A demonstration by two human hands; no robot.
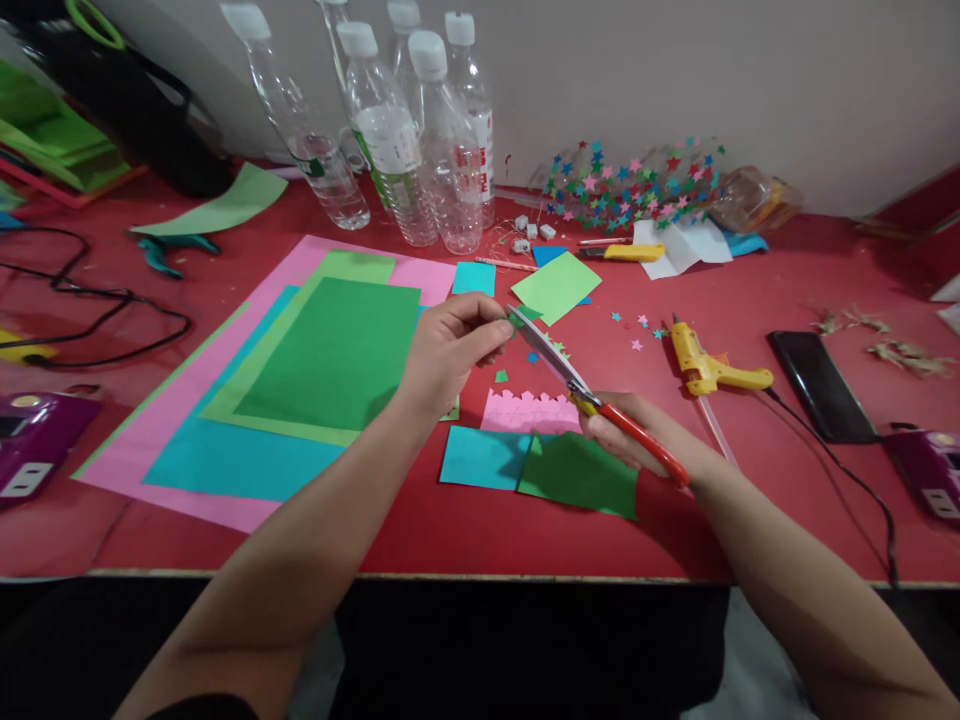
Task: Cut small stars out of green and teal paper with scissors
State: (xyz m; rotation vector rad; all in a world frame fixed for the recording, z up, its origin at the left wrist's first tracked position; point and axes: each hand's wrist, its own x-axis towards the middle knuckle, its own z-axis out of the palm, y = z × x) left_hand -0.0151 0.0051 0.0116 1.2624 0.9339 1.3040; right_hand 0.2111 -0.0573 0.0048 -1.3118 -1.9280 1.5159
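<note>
Pinching a small green paper piece (527,315) between thumb and fingers of the left hand (450,350), over the middle of the red worktop (480,548). Gripping red-handled scissors (555,360) with the right hand (619,425), fingers curled round the handles; blades slanting up toward the left hand, at the green piece; gap between blades unclear. Below: pink strip (525,412) with a notched upper edge. Nearer the front edge: blue card (484,458) and dark green card (577,478), side by side. Toward the left edge: layered paper sheets (330,350) in pink, blue and greens, dark green uppermost. Beyond the hands: light green card (556,287), partly over blue paper (550,256). Toward the right edge: loose paper stars (637,345), yellow glue gun (701,365), black phone (823,385). Along the back edge: clear bottles (442,160) with white caps, yellow cutter (634,252), cluster of coloured stars (634,187). Near the back left corner: teal pliers (161,258).
</note>
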